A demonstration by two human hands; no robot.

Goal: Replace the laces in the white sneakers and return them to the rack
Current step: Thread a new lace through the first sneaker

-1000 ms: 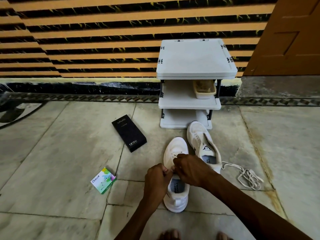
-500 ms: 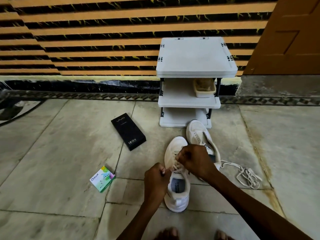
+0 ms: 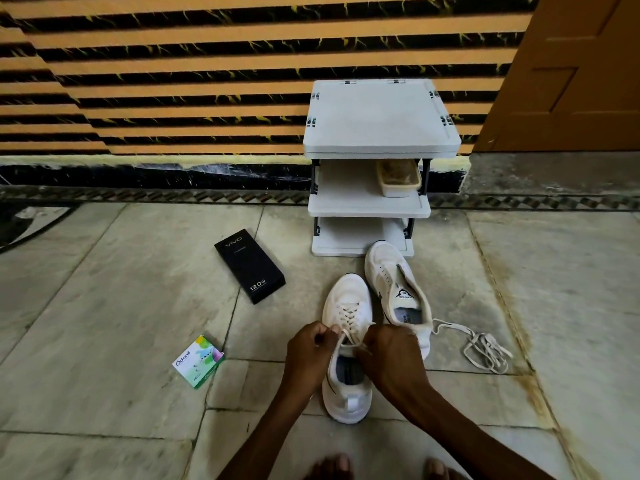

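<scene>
A laced white sneaker (image 3: 347, 299) stands on the stone floor, toe pointing away from me. My left hand (image 3: 308, 355) pinches one lace end at the shoe's left side. My right hand (image 3: 389, 358) grips the other lace end at its right side, over the shoe's opening. A second white sneaker (image 3: 398, 285) without a lace sits just right and farther back, its tongue pulled open. A loose white lace (image 3: 485, 348) lies in a tangle on the floor to the right. The white three-shelf rack (image 3: 381, 133) stands against the wall behind the shoes.
A black phone box (image 3: 249, 265) lies on the floor left of the shoes. A small green and white packet (image 3: 198, 362) lies nearer, at the left. A cream tub (image 3: 398, 176) sits on the rack's middle shelf. A brown door (image 3: 571, 71) is at the right. My toes (image 3: 332, 467) show at the bottom edge.
My hands have drawn apart to either side of the near sneaker, pulling the lace ends outward. The right hand has come back toward me, uncovering the crossed lacing.
</scene>
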